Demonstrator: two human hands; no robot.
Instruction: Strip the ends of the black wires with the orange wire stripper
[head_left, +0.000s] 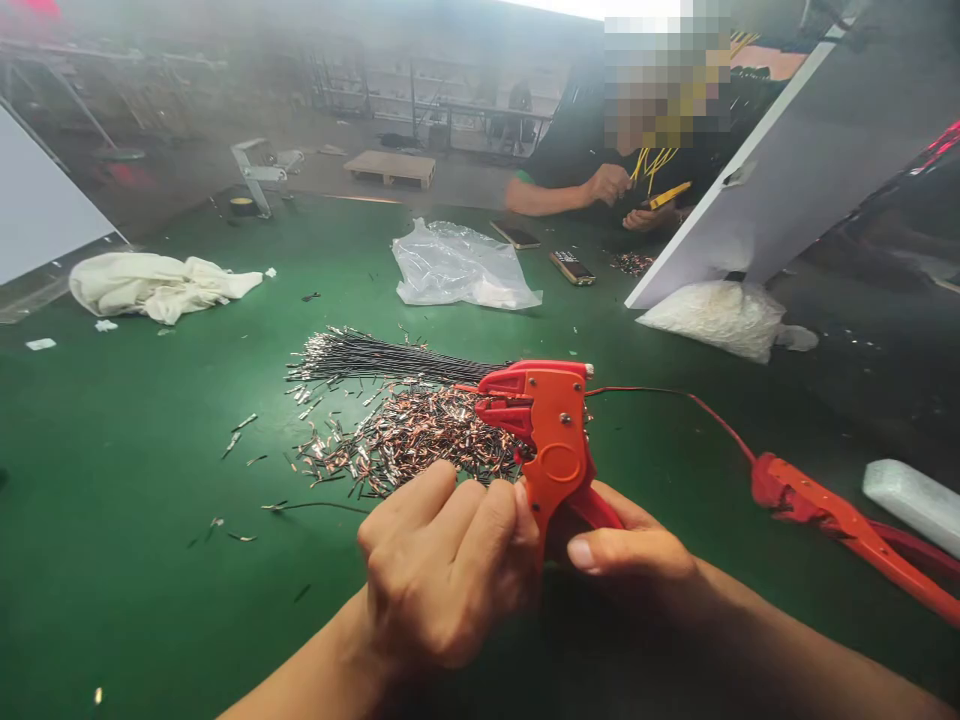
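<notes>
My right hand (637,550) is wrapped round the handles of an orange-red wire stripper (561,430), held upright with its jaws pointing left. Against the tool's left side, my left hand (457,560) is closed, knuckles up; its fingertips are hidden, so I cannot make out what it grips. Behind the jaws lies a bundle of black wires (390,352) with metal ends. A heap of short wire offcuts (435,430), black and copper-coloured, is just beyond my left hand.
A second orange tool (840,510) lies at right, with a thin red wire (660,391) near it. Farther back are a clear plastic bag (461,265), a white cloth (161,285), a phone (571,267) and a filled bag (720,318). Across the table, a person's hands (609,184) handle yellow wires.
</notes>
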